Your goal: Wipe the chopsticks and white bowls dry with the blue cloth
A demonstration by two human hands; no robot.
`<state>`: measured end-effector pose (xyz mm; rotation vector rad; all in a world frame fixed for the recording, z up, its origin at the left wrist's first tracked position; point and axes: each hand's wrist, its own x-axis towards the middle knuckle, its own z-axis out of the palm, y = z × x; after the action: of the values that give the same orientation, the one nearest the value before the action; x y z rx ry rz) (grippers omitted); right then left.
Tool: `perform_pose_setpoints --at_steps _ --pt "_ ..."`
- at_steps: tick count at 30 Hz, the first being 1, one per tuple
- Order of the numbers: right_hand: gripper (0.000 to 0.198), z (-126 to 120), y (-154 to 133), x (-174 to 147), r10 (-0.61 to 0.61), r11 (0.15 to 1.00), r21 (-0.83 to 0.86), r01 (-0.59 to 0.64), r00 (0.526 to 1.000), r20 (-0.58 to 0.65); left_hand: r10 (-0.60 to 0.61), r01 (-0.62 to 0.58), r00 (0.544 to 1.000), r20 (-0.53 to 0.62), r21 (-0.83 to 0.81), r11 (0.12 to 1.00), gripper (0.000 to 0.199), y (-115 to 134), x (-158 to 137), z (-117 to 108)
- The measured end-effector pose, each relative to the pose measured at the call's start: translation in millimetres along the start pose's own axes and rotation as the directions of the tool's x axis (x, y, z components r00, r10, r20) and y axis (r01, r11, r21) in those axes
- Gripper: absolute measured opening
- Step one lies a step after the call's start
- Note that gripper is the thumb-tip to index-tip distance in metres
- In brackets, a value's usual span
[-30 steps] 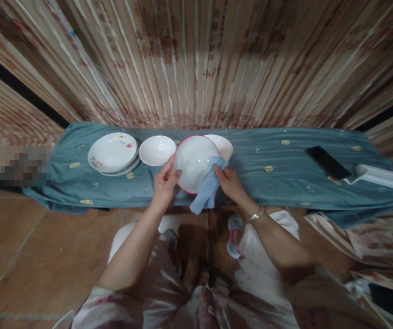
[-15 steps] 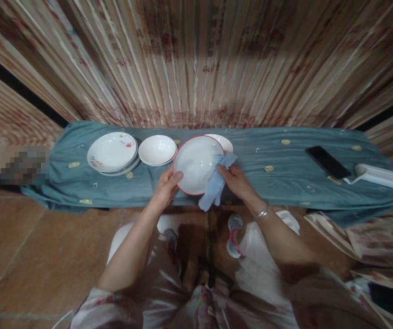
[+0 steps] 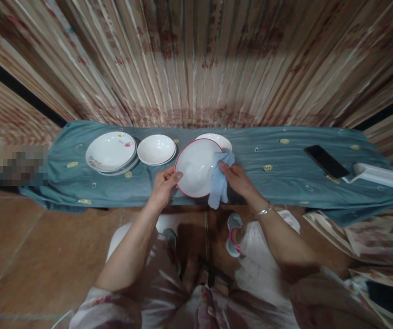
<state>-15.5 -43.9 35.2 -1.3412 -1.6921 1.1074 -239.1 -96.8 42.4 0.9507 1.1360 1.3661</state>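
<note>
A white plate [image 3: 195, 169] with a red rim is held up over the front of the cloth-covered table. My left hand [image 3: 164, 183] grips its left edge, the thumb lying on the upper face. At the plate's right edge, my right hand [image 3: 236, 177] pinches a light blue cloth [image 3: 218, 186] over the rim; part of the cloth hangs down. Behind the plate a white bowl [image 3: 218, 139] is partly hidden. To the left stand two nested white bowls [image 3: 156, 149] and a stack of flower-patterned plates [image 3: 111, 151].
The narrow table has a teal cloth [image 3: 271, 192] with yellow motifs. On its right lie a black phone [image 3: 325, 161] and a white elongated device [image 3: 384, 176]. A pleated curtain [image 3: 199, 82] rises behind the table. Tiled floor [image 3: 14, 242] shows below.
The plate has shifted slightly down. My right hand and the cloth have moved a little along the plate's right rim, and the cloth now hangs more steeply. My left hand keeps its grip.
</note>
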Motion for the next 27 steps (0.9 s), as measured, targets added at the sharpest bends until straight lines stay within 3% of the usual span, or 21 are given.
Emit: perform_pose_setpoints --at_steps 8,10,14,17,21,23,25,27 --pt "0.059 32 4 -5 0.165 0.972 0.167 -0.165 0.986 0.012 0.074 -0.073 0.997 0.002 -0.119 0.990 0.041 -2 3 4" --pt "0.057 41 5 -6 0.233 0.922 0.306 -0.237 0.971 0.052 0.080 -0.079 0.997 0.002 -0.138 0.987 0.040 -2 3 5" --pt "0.053 52 -1 -10 0.336 0.738 0.570 -0.362 0.929 0.154 0.078 -0.080 0.997 -0.017 -0.170 0.982 0.038 -1 2 7" --pt "0.049 52 -8 -11 0.332 0.676 0.649 -0.349 0.930 0.154 0.045 -0.045 0.999 -0.003 -0.180 0.983 0.042 1 0 9" --pt "0.044 41 -8 -9 0.292 0.706 0.641 -0.302 0.948 0.125 0.047 -0.038 0.997 0.069 -0.115 0.993 0.057 0 -1 9" --pt "0.043 34 -4 -8 0.269 0.745 0.610 -0.270 0.958 0.095 0.144 -0.142 0.986 0.083 -0.022 0.990 0.067 0 -2 6" --pt "0.043 26 2 -6 0.240 0.791 0.565 -0.234 0.969 0.065 0.323 -0.332 0.943 0.079 0.162 0.929 0.078 3 -4 2" --pt "0.044 18 7 -4 0.214 0.836 0.507 -0.209 0.976 0.050 0.509 -0.520 0.847 0.156 0.446 0.728 0.092 8 -9 -2"
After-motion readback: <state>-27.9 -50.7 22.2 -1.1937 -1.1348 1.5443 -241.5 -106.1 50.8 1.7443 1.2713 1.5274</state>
